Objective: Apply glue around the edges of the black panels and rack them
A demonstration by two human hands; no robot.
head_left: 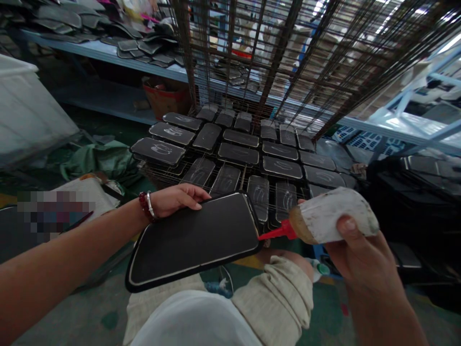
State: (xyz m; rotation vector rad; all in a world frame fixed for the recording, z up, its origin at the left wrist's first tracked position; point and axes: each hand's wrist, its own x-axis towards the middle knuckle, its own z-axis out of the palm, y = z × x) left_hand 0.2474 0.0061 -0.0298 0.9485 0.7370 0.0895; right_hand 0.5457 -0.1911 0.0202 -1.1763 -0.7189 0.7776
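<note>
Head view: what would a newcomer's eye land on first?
Likely the white bottle in the right hand, its red nozzle at the right edge of the dark rounded panel that the left hand holds. Next, the rows of similar dark panels on the wire rack just beyond, many with pale squiggles.

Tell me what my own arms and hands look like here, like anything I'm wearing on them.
Your left hand has two bands at the wrist: a dark red beaded bracelet and a smooth, silvery bangle. Your right hand shows no jewellery or glove. Both forearms are bare, with no sleeves in view.
</note>
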